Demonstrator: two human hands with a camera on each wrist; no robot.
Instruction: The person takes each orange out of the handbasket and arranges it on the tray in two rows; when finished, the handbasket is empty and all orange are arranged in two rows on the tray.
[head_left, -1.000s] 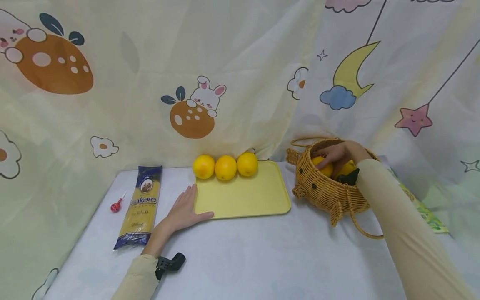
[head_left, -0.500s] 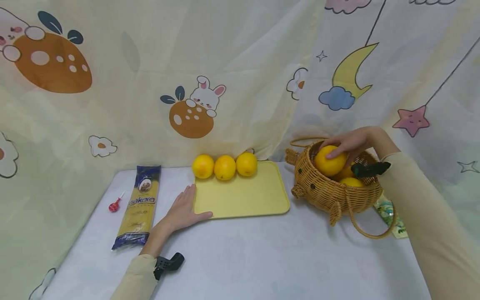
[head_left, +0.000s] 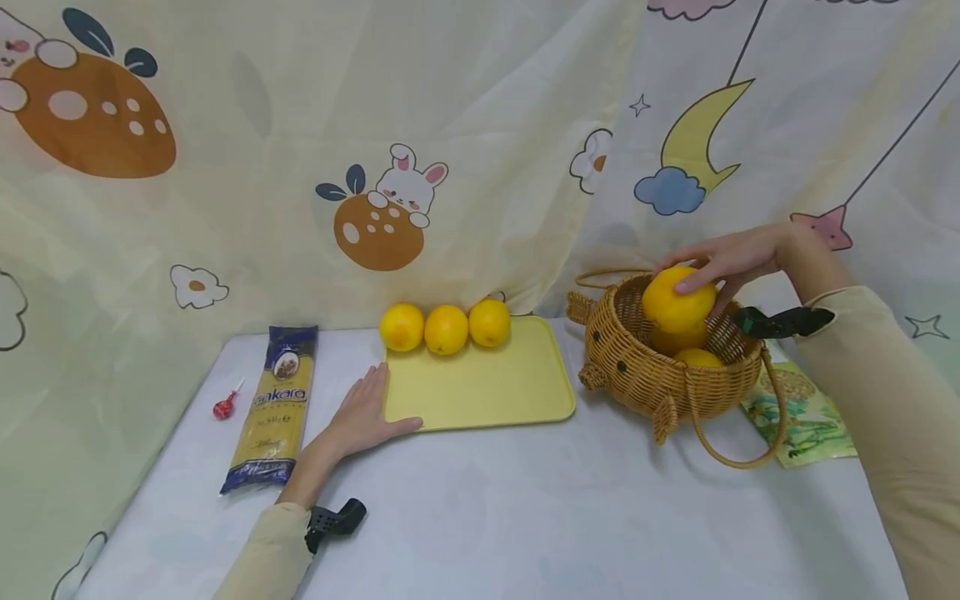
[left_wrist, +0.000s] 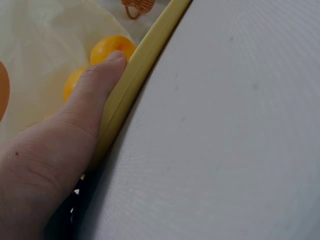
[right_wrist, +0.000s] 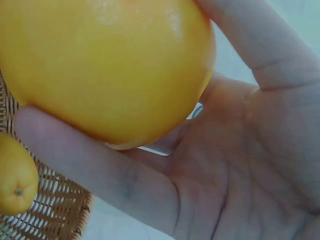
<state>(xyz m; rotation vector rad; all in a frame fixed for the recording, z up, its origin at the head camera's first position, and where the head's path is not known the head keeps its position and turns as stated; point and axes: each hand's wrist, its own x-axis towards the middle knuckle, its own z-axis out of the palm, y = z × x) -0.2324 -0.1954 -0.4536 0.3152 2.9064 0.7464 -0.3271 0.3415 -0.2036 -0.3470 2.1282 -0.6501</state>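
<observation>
My right hand [head_left: 738,257] grips an orange [head_left: 677,300] over the opening of a wicker basket [head_left: 652,392] shaped like a pig. Up close in the right wrist view, the same orange [right_wrist: 110,65] sits between the thumb and fingers. Below it, more oranges [head_left: 697,358] lie inside the basket. My left hand [head_left: 362,421] rests with straight fingers at the left edge of a yellow tray [head_left: 487,392], its thumb along the front rim. The left wrist view shows that thumb [left_wrist: 95,90] on the tray's edge. Three oranges [head_left: 446,330] stand in a row at the tray's back.
Left of the tray lies a pasta packet [head_left: 273,417], with a red lollipop [head_left: 223,407] beside it. A green printed packet [head_left: 813,417] lies partly behind the basket on the right. A printed curtain [head_left: 510,167] hangs at the table's back.
My right hand has come up out of the basket with an orange, moving up and to the right. The left hand stays at the tray's edge.
</observation>
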